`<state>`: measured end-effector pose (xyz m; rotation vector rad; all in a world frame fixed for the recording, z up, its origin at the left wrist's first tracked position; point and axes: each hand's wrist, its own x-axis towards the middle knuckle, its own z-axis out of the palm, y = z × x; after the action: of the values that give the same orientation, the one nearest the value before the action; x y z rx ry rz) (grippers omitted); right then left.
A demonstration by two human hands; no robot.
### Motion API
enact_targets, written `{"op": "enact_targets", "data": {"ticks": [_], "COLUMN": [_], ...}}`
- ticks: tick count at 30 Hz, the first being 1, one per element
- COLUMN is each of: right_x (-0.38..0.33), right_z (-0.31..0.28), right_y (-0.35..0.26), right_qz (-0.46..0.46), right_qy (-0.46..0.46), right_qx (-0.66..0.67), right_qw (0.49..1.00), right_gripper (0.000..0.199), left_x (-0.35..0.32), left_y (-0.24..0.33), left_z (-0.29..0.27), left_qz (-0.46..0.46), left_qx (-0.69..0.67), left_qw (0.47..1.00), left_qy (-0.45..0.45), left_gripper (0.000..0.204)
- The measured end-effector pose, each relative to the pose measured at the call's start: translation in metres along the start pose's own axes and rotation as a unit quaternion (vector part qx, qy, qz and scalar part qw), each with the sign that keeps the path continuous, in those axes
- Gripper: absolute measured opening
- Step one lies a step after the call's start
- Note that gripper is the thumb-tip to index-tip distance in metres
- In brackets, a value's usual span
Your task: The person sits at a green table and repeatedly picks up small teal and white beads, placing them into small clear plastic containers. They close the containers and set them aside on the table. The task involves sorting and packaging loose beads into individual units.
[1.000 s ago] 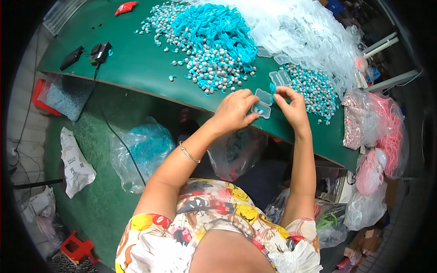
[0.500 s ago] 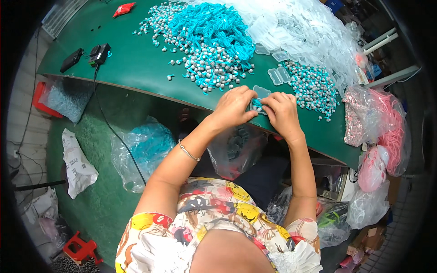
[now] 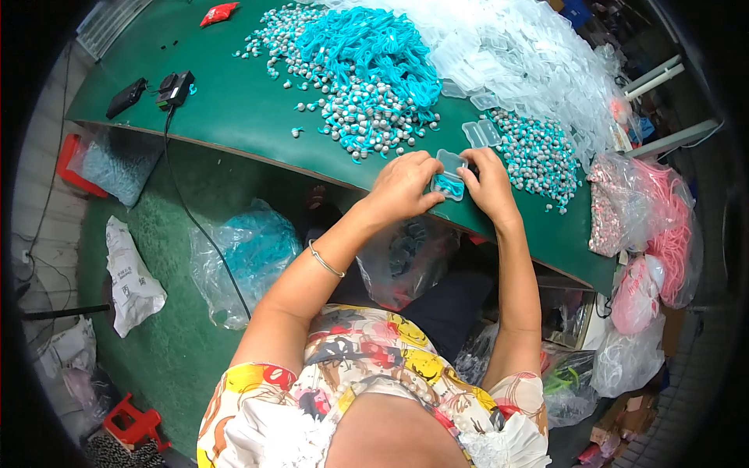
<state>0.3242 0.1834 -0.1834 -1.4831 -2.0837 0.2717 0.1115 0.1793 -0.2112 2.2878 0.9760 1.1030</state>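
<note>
At the front edge of the table, a small clear plastic case (image 3: 451, 161) stands with its lid raised. Turquoise cord (image 3: 448, 186) lies in its lower half. My left hand (image 3: 399, 186) grips the case's left side between thumb and fingers. At the opposite side, my right hand (image 3: 491, 187) has its thumb and fingers around the edge of the raised lid. Another opened clear case (image 3: 480, 133) rests just beyond my right hand. To the right of it spreads a pile of silver-and-turquoise beaded pieces (image 3: 537, 156).
A heap of turquoise cords (image 3: 370, 47) and more beaded pieces (image 3: 367, 117) cover the table's middle. Clear cases (image 3: 515, 54) are piled at the back right. Bagged pink cords (image 3: 667, 226) hang off the right end. A black device (image 3: 175, 88) trails a cable at left.
My right fingers have come out of the case's lower half and moved up to its lid. The turquoise cord inside now shows more fully. My left hand keeps its hold.
</note>
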Motion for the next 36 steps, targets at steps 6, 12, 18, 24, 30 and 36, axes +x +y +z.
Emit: {"op": "enact_targets", "data": {"ticks": [6,12,18,24,30,36], "right_x": [-0.015,-0.04,-0.045,-0.013,0.012,-0.011], "right_z": [-0.011,-0.006,0.003,-0.004,0.018,0.019], "right_y": [-0.003,-0.014,-0.023,-0.002,0.031,0.002], "right_qz": [-0.025,-0.115,-0.063,-0.036,-0.039,-0.077], "right_qy": [0.016,0.021,0.009,-0.018,0.104,0.099], "right_qx": [0.092,0.063,0.166,0.287,-0.15,-0.061], "right_qw": [0.995,0.991,0.984,0.957,0.982,0.99], "right_gripper": [0.023,0.033,0.02,0.024,0.023,0.022], "left_x": [0.001,0.0,-0.007,-0.023,-0.07,-0.098], "left_y": [0.008,0.007,0.004,0.026,0.05,0.02], "left_z": [-0.003,0.002,-0.001,0.007,0.046,0.079], "left_qz": [-0.014,0.045,0.044,0.037,0.047,0.024], "left_qx": [-0.064,0.036,-0.018,-0.036,0.005,0.057], "left_qw": [0.997,0.998,0.999,0.996,0.994,0.979], "left_qy": [0.035,0.008,-0.006,0.072,-0.101,-0.192], "left_gripper": [0.048,0.03,0.02,0.021,0.028,0.022]}}
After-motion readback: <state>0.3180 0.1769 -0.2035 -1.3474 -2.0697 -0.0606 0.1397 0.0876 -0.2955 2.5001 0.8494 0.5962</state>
